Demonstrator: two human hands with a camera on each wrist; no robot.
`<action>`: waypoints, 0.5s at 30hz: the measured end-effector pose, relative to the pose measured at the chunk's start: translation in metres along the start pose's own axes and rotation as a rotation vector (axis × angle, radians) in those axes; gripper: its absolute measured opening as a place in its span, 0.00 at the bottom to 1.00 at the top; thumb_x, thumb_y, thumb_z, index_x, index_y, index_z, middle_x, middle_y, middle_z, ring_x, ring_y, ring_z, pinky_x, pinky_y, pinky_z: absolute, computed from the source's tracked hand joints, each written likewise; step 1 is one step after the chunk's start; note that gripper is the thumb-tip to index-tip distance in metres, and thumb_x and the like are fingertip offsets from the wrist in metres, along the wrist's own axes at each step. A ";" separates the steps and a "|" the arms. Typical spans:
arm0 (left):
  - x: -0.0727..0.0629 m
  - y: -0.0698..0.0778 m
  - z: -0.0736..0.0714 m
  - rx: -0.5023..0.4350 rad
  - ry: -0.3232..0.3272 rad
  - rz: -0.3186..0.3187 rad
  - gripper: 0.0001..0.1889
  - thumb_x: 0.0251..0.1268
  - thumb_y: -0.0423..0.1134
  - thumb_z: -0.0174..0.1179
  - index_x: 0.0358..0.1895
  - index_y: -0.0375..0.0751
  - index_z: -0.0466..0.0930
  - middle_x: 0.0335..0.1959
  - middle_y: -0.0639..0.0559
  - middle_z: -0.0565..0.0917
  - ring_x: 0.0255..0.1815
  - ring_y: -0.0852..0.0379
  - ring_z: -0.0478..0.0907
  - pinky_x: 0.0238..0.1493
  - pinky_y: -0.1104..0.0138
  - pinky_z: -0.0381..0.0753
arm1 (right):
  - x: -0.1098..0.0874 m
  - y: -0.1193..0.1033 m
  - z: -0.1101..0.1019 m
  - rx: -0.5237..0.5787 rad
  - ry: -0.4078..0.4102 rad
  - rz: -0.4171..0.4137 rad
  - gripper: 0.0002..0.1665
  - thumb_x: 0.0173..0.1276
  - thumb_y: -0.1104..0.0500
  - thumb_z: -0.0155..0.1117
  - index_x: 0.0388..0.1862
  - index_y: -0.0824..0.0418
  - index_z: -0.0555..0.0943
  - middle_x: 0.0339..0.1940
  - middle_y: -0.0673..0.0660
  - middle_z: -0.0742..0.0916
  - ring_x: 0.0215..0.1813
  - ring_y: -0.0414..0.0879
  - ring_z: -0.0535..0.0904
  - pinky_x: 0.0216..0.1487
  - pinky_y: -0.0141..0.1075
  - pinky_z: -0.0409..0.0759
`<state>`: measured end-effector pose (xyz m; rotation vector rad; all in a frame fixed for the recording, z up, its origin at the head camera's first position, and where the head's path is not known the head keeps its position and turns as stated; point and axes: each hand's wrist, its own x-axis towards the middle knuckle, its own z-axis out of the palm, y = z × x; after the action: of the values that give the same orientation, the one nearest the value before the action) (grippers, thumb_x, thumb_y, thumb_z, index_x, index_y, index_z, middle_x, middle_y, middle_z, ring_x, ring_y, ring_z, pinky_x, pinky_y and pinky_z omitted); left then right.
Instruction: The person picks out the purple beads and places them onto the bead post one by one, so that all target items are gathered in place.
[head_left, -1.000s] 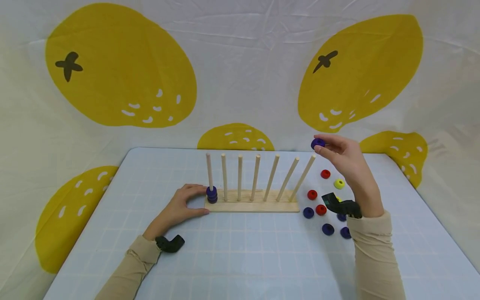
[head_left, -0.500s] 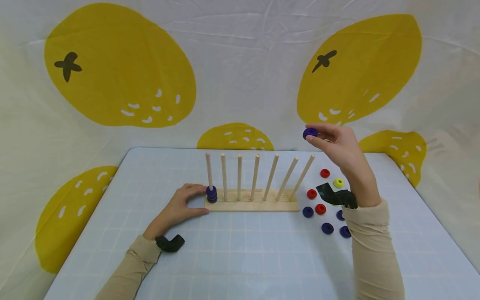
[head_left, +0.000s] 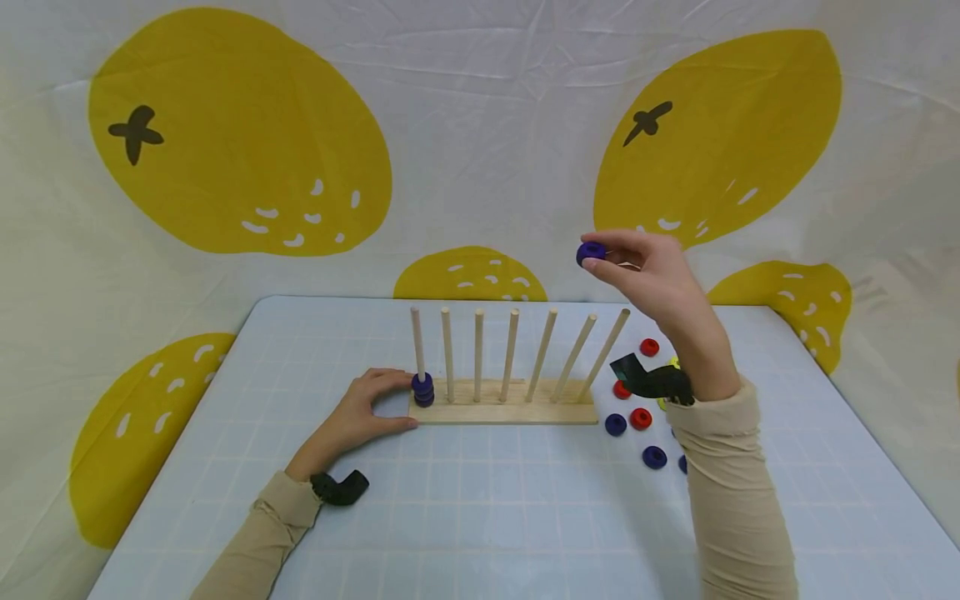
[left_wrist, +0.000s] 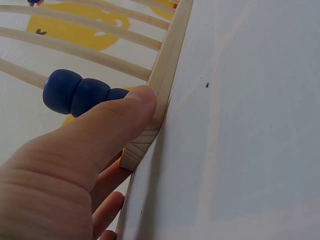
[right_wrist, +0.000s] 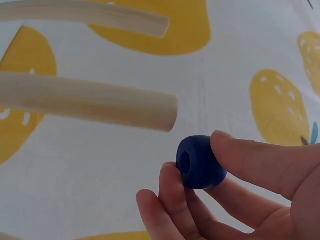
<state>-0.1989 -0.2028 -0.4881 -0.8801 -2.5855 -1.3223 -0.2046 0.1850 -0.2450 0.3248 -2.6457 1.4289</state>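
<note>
A wooden peg rack (head_left: 510, 414) stands on the table, with several upright pegs in a row. Its left end is gripped by my left hand (head_left: 363, 412), thumb on the front edge and fingers behind. Three blue beads (left_wrist: 87, 96) are stacked at the bottom of the leftmost peg, right beside that thumb; the lowest is partly covered. High above the rack's right half, my right hand (head_left: 660, 275) pinches another blue bead (right_wrist: 202, 162) between thumb and fingers, its hole showing. In the right wrist view a bare peg tip (right_wrist: 165, 112) lies close to this bead.
Loose beads lie on the table right of the rack: a red bead (head_left: 641, 418), a blue bead (head_left: 654, 457) and several others, some partly hidden by my right forearm. A white cloth (head_left: 487, 150) printed with yellow lemons hangs behind the table (head_left: 465, 517).
My right hand has carried the pinched blue bead leftward and up, from beyond the rightmost peg to over the rack's right half. The left hand and the rack stay put.
</note>
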 end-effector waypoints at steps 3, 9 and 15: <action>0.000 0.001 0.000 -0.007 -0.001 -0.013 0.33 0.44 0.41 0.81 0.59 0.45 0.82 0.59 0.51 0.81 0.62 0.48 0.70 0.62 0.45 0.67 | 0.002 -0.006 0.004 0.019 -0.010 -0.022 0.21 0.72 0.57 0.65 0.62 0.61 0.80 0.50 0.60 0.84 0.47 0.48 0.78 0.43 0.30 0.75; 0.000 0.001 0.000 -0.018 -0.002 -0.023 0.33 0.44 0.41 0.81 0.59 0.46 0.82 0.60 0.51 0.80 0.62 0.48 0.70 0.62 0.45 0.67 | 0.006 -0.015 0.014 0.051 -0.033 -0.059 0.20 0.71 0.58 0.66 0.61 0.60 0.81 0.47 0.59 0.84 0.48 0.51 0.79 0.44 0.32 0.76; 0.000 0.000 0.000 -0.015 -0.001 -0.013 0.33 0.44 0.41 0.81 0.59 0.46 0.82 0.59 0.52 0.81 0.62 0.48 0.70 0.62 0.45 0.68 | 0.010 -0.028 0.025 0.070 -0.065 -0.072 0.20 0.71 0.58 0.66 0.61 0.59 0.81 0.47 0.59 0.84 0.47 0.48 0.79 0.47 0.36 0.76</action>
<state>-0.1989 -0.2030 -0.4878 -0.8684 -2.5901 -1.3469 -0.2072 0.1482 -0.2344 0.4767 -2.6093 1.5166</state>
